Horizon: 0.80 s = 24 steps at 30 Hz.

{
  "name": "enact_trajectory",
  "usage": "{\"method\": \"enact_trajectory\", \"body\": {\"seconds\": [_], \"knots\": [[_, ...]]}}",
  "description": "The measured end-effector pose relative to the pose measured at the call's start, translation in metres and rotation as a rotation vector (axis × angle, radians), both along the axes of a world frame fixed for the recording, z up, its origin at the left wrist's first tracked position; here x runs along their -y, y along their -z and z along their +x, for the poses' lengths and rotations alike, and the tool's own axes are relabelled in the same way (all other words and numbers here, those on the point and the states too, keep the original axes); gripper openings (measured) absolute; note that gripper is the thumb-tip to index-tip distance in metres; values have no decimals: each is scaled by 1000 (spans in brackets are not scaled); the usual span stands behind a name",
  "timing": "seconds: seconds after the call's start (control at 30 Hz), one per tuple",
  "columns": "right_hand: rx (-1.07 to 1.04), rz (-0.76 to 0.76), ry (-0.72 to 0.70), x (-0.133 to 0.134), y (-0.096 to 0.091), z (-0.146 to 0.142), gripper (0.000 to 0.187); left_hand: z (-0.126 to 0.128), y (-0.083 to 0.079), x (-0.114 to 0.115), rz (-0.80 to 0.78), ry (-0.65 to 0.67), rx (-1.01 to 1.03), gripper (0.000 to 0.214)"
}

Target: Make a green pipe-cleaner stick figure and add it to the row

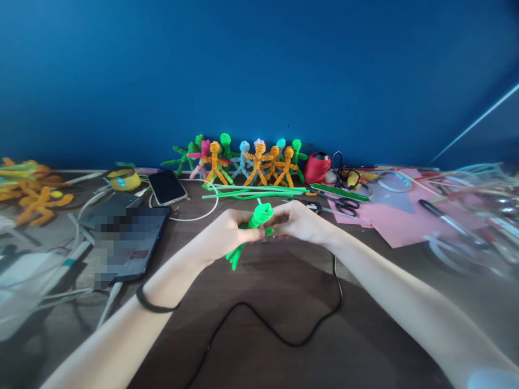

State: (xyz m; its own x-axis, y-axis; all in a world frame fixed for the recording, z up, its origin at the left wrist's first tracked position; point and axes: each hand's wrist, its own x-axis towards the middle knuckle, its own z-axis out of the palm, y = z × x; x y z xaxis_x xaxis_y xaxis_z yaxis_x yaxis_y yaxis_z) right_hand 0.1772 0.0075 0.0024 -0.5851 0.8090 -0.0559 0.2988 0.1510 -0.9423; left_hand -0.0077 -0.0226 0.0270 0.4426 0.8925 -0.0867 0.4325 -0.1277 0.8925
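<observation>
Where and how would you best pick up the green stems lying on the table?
Probably mid-length, pinched across the green stems from above and the near side: they lie flat, long and thin, while colorful figures stand close behind them.

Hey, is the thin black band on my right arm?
No, the thin black band circles the left arm, behind the left hand holding the bright green pipe-cleaner figure.

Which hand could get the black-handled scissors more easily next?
Probably the right hand. It is closer to the scissors, which lie on its side. The left hand is farther away, with its thumb and fingers around the green doll.
</observation>
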Motion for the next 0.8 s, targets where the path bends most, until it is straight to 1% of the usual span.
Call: {"method": "enact_trajectory", "body": {"seconds": [0.13, 0.27, 0.43, 0.53, 0.63, 0.73, 0.8], "knots": [[36, 42, 24, 0, -2, 1, 17, -2, -3, 0, 37, 2, -33, 14], [72, 72, 76, -2, -5, 3, 17, -6, -6, -3, 115, -77, -163, 23], [49, 64, 85, -4, -5, 5, 17, -9, -1, -9, 190, -123, -309, 24], [34, 52, 77, -4, -5, 4, 18, -8, 1, -10, 226, -131, -308, 26], [40, 36, 38, -3, -4, 3, 14, -6, -1, -8, 226, -50, -198, 22], [35, -5, -3, -2, -2, 2, 13, -4, -4, -5, 168, 70, -95, 18], [20, -29, -12, -2, -1, 3, 14, -4, -6, -4, 132, 116, -74, 18]]}}
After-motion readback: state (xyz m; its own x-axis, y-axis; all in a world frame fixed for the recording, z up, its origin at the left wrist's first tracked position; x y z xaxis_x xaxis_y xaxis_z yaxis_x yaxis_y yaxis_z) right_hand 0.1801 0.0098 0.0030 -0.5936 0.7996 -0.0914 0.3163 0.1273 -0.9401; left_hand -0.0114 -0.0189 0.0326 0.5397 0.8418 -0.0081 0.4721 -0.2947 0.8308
